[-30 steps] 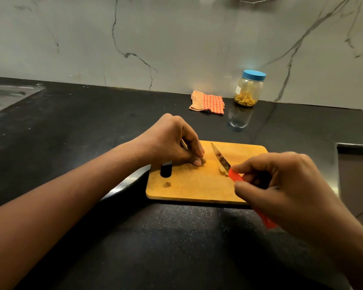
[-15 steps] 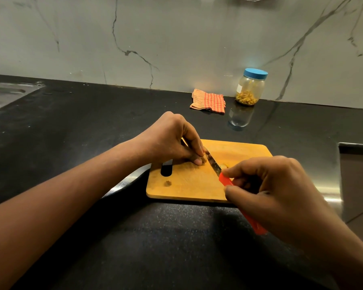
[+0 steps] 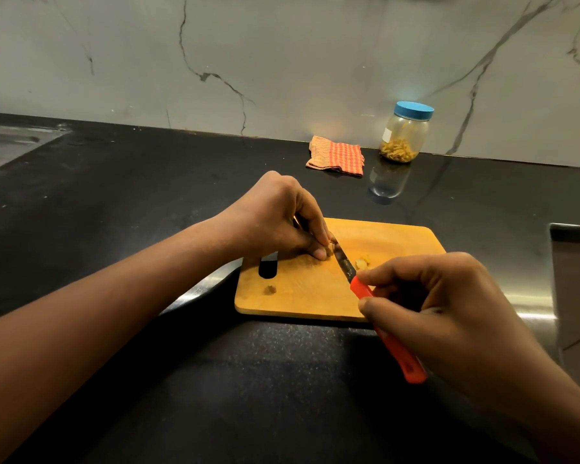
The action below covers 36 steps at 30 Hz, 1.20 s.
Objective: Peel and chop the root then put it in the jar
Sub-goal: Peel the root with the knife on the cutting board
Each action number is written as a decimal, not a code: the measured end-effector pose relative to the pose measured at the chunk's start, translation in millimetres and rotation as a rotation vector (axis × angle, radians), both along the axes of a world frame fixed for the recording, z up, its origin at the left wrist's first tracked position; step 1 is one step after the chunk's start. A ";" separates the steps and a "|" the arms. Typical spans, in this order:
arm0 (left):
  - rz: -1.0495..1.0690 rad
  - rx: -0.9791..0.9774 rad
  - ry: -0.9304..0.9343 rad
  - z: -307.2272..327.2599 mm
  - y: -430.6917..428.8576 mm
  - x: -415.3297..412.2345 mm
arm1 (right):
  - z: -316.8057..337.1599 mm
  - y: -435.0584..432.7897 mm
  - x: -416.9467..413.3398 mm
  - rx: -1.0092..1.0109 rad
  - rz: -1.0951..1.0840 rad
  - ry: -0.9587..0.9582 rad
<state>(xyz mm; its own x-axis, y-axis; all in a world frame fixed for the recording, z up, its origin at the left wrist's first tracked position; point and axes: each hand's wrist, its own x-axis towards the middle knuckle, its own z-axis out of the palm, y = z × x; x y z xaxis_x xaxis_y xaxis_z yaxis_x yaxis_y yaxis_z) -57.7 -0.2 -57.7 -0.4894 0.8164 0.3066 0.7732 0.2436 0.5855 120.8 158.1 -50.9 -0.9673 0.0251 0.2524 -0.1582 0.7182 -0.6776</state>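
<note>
Fingertips of the left hand [image 3: 275, 219] pinch the small yellowish root stub [image 3: 330, 251] on the wooden chopping board [image 3: 298, 296]; the right hand [image 3: 449, 303] grips the red-handled steel knife [image 3: 382, 329], blade beside it. Safer: tuck fingertips back, slice slowly.

The knife [image 3: 345, 266] in the right hand [image 3: 449, 313] has moved left across the cutting board [image 3: 298, 296] and now meets the root [image 3: 330, 251] pinched by the left hand [image 3: 275, 222]. The cut pieces [image 3: 362, 262] are left just right of its blade.
</note>
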 end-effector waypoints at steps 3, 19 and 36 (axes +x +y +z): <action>-0.013 0.003 0.011 0.1 -0.2 0.0 | -5.0 -1.5 -8.5 0.035 -0.014 -0.003; 0.038 -0.034 -0.050 1.8 0.6 1.0 | 4.1 -7.1 -9.9 0.304 0.002 -0.015; 0.065 -0.094 -0.096 6.7 2.6 1.1 | 16.1 3.5 2.4 0.123 -0.088 0.080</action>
<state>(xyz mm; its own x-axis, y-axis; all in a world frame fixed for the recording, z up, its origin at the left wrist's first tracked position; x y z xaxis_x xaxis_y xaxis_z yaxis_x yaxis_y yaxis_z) -56.6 2.4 -51.0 -0.5657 0.8050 0.1791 0.6953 0.3488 0.6285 123.2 161.6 -34.8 -0.9394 0.0733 0.3348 -0.1405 0.8086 -0.5713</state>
